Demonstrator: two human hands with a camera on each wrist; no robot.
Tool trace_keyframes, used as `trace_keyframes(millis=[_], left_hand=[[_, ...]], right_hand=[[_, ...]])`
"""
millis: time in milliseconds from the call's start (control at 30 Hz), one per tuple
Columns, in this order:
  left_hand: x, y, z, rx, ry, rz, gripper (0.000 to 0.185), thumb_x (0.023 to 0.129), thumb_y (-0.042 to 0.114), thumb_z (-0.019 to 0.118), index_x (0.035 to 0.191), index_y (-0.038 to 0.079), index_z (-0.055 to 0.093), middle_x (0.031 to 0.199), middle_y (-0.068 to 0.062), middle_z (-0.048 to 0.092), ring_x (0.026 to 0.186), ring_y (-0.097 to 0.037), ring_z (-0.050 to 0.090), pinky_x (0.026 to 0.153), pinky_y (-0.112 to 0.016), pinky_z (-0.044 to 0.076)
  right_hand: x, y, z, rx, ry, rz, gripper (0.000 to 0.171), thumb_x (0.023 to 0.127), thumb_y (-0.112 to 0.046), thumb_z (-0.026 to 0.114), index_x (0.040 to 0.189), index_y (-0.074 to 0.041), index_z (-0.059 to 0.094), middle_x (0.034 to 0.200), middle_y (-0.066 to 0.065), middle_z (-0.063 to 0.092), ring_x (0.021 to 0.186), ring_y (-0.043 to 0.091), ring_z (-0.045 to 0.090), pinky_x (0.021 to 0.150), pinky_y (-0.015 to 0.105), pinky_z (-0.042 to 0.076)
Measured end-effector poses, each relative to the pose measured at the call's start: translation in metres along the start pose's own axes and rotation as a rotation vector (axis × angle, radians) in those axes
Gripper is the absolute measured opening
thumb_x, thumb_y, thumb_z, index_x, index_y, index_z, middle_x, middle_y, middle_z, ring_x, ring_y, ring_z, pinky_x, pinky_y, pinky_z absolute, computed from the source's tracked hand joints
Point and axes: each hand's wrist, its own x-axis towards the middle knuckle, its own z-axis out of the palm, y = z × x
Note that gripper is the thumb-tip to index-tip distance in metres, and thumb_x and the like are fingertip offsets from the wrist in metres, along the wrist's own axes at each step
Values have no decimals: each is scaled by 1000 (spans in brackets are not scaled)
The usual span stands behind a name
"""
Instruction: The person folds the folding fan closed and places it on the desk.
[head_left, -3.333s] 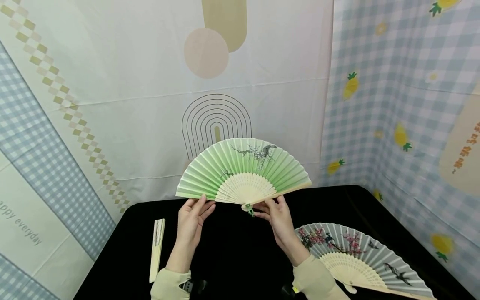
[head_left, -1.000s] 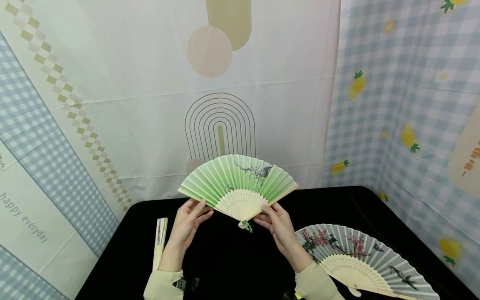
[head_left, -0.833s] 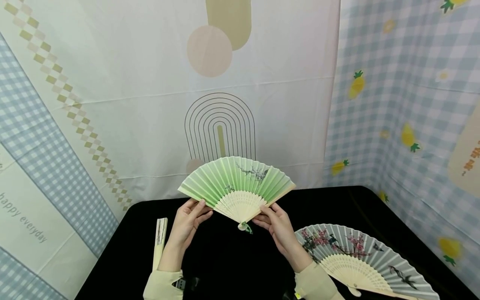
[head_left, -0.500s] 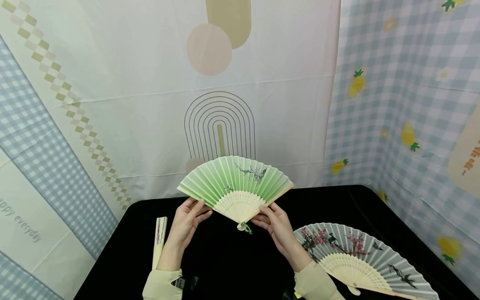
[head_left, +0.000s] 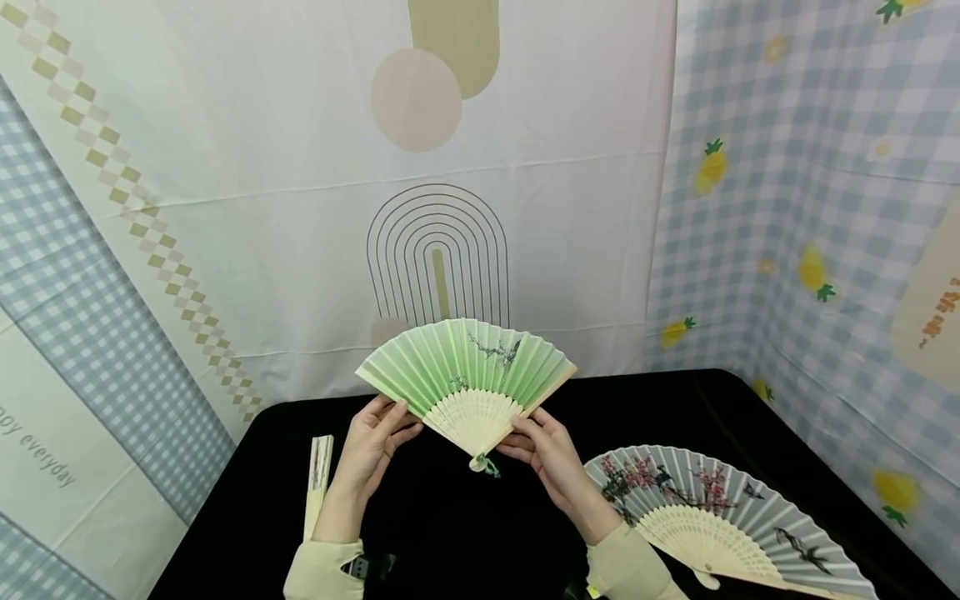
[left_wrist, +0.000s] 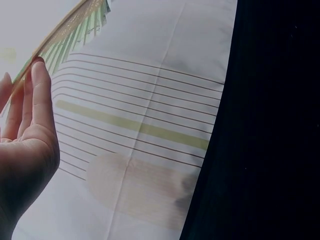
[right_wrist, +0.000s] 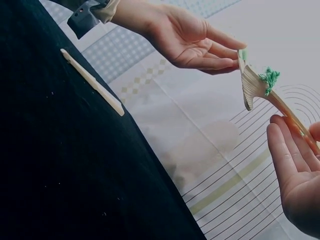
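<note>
A green folding fan with a dark branch design is partly spread, raised over the black table between both hands. My left hand pinches its left edge between thumb and fingers. On the other side, my right hand pinches the pale right guard stick near the ribs. A green tassel hangs from the pivot, seen in the right wrist view. Beside my left forearm lies a folded fan, its lower end hidden by the sleeve. A grey folding fan with pink blossoms lies spread to the right.
The black table ends at a pale cloth backdrop behind the hands. A blue checked curtain with pineapples hangs along the right side. My right forearm overlaps the grey fan's left edge.
The green fan has narrowed from a wide half circle and come lower. My right hand has moved slightly left with its guard stick; the left hand has barely moved. The other fans stay put.
</note>
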Motion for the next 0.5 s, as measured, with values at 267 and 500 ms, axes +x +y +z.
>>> trace_keyframes(millis=[267,500], left_hand=[[-1,-1,-2,6,-21,9,39,103,13,60,138,-3,51,113,-6,68,94,-16,70,83,-33,61],[0,0,-1,0,-6,-4,32,101,10,62,132,0,58,111,-6,68,94,-17,70,82,-33,61]], right_hand=[[0,3,2,-21,-6,-8,55,107,-18,53,153,2,33,124,13,65,98,16,71,93,36,57],[1,4,3,-70,-18,-13,57,105,-17,55,152,5,32,126,17,63,96,17,71,90,36,59]])
